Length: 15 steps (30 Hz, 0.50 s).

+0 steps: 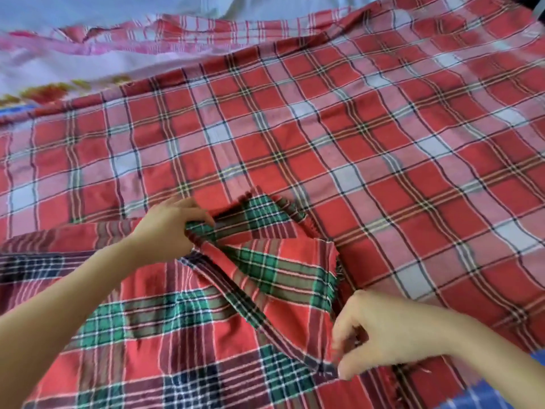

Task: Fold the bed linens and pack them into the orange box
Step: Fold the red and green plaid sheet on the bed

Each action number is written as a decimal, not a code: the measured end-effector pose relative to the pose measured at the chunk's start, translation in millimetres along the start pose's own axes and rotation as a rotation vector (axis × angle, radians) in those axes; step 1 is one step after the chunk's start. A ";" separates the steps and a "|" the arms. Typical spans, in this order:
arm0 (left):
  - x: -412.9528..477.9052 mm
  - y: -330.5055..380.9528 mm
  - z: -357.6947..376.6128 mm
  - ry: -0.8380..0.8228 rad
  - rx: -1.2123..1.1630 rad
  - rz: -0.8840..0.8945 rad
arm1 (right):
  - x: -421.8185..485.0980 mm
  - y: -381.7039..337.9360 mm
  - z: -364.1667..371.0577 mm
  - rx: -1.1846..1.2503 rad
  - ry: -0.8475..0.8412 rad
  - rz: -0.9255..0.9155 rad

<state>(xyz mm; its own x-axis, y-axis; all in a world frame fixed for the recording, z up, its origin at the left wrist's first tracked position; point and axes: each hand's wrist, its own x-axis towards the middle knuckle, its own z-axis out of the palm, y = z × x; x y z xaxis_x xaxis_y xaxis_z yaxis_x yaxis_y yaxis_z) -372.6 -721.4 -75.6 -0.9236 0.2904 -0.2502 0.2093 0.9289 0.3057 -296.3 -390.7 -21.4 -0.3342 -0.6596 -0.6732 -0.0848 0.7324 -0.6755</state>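
Two plaid linens fill the view from my head camera. A red-and-white plaid sheet (324,128) lies spread wide across the bed, and a red-and-green plaid cloth (177,335) lies on top of it at the near edge. My left hand (171,225) pinches a bunched part of that cloth's edge, fingers curled round it. My right hand (383,335) pinches the same edge lower down and to the right, thumb and fingertips closed on the hem. Between the two grips the edge runs as a slack, doubled strip, and a fringed corner flap sits loose just beyond my left hand. A pink sheet (73,69) shows at the far left and a blue cloth (486,399) at the near right corner. I cannot see the orange box.

My grips are thin and near the fringe, so a sharp pull could slip the hem free. The loose flap could skew the fold. My fingers could also snag the sheet underneath and drag it along.
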 end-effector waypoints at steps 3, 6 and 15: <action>-2.1 -0.8 -3.2 0.149 -0.082 -0.106 | 20.3 6.0 -23.0 0.214 0.354 0.004; 24.4 11.1 -0.4 0.193 -0.018 -0.175 | 72.7 19.0 -53.8 0.043 0.984 0.211; 64.6 34.5 -4.5 0.065 0.034 -0.206 | 135.6 7.5 -91.5 0.239 0.920 0.228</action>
<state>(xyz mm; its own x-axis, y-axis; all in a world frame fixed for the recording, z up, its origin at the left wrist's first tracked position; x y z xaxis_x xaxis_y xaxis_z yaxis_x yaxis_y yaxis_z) -426.5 -671.7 -77.0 -0.9665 0.0798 -0.2441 0.0241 0.9745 0.2230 -428.1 -459.2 -90.2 -0.9295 -0.0431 -0.3663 0.2313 0.7055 -0.6699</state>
